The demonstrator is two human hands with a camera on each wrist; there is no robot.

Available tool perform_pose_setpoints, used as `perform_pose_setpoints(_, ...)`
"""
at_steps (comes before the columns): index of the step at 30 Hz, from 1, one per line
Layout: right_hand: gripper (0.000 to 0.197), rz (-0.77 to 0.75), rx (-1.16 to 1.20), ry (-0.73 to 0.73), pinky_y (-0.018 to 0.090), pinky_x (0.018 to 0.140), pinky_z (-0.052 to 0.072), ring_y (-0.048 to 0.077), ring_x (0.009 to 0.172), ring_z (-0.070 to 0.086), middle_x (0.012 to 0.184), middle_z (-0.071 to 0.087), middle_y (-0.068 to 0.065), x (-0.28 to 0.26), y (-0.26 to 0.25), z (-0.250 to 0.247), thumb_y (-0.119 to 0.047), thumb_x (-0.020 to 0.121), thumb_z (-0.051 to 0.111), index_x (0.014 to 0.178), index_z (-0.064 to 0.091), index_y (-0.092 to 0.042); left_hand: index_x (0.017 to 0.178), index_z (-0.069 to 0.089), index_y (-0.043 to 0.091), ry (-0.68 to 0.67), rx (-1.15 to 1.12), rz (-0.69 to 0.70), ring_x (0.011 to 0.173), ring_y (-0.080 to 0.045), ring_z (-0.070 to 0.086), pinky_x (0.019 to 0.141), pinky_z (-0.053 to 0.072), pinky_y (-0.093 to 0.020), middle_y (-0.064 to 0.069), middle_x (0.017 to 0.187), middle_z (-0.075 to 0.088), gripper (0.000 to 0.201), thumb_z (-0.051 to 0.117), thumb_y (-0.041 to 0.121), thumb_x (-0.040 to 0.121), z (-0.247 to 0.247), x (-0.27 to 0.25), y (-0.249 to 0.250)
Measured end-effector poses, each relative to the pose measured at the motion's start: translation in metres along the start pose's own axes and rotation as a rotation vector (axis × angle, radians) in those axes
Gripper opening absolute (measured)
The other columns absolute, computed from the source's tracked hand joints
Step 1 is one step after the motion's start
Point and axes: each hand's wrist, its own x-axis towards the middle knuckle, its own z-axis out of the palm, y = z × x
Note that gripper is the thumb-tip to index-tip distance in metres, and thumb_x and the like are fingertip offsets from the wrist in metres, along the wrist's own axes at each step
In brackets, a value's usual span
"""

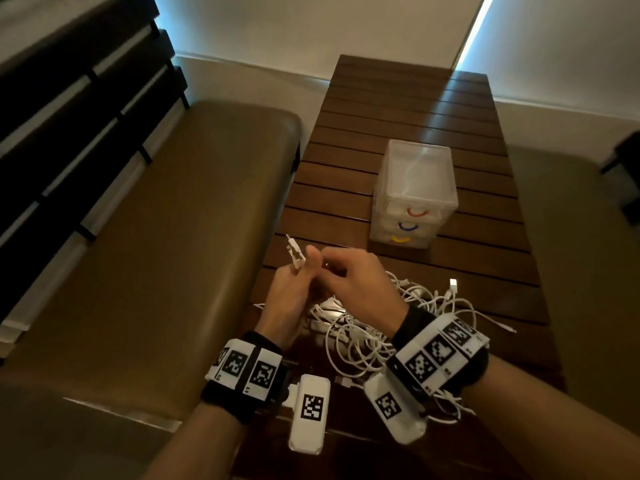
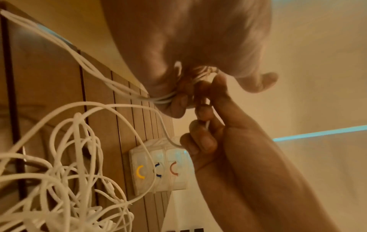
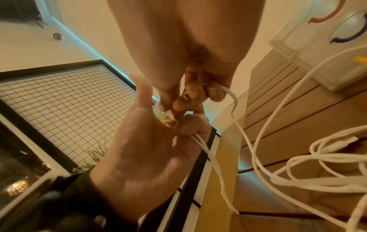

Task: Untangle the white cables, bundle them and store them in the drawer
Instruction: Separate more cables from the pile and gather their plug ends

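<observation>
The left hand [image 1: 287, 296] curls its fingers round several strands of white cable, connector ends [image 1: 294, 252] protruding above the thumb. The right hand [image 1: 360, 282] pinches one strand. The tangled white cables [image 1: 374, 334] lie on the desk [image 1: 398, 109], near the closed drawer unit [image 1: 414, 195].

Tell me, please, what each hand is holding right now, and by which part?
Left hand grips several white cables just below their connector ends; right hand pinches one cable strand along its length.
</observation>
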Motion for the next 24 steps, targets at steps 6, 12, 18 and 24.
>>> perform_pose_setpoints(6,0.014,-0.057,0.015,-0.097,0.036,0.061,0.054,0.016,0.060,0.060,0.107,0.073,-0.006,-0.011,0.004,-0.007,-0.034,0.086,0.070,0.081,0.072,-0.021,0.100,0.074,0.015,0.150,0.272,0.085,0.093,-0.014,0.071,0.086,0.057,-0.036,-0.005,0.096,0.075,0.068,0.036,0.069,0.082,0.002,-0.005,0.004)
perform_pose_setpoints(12,0.040,-0.004,-0.109,-0.081,0.041,0.057,0.045,0.020,0.053,0.053,0.056,0.059,0.006,-0.020,0.025,-0.013,-0.039,0.090,0.066,0.062,0.061,-0.011,0.068,0.059,0.013,0.189,-0.003,0.282,0.068,-0.021,0.068,0.086,0.053,-0.040,-0.001,0.061,0.064,0.061,0.023,0.050,0.100,-0.002,-0.007,0.034)
perform_pose_setpoints(18,0.054,0.046,-0.060,-0.059,0.041,0.059,0.046,0.023,0.055,0.053,0.058,0.057,0.012,-0.043,0.051,-0.021,-0.050,0.090,0.058,0.062,0.060,-0.004,0.061,0.036,0.015,0.031,0.017,0.377,0.037,-0.008,0.025,0.037,0.026,-0.020,0.004,0.050,0.030,0.054,0.028,0.053,0.098,-0.031,-0.003,0.065)
perform_pose_setpoints(24,0.042,0.071,0.185,0.022,0.020,0.055,0.035,0.006,0.049,0.042,0.052,0.046,-0.008,-0.038,0.026,-0.037,-0.032,0.100,0.050,0.064,0.060,-0.012,0.067,0.067,0.016,-0.051,0.768,0.492,0.057,-0.003,0.055,0.056,0.038,-0.013,0.009,0.061,0.062,0.053,0.040,0.049,0.097,-0.017,-0.002,0.039)
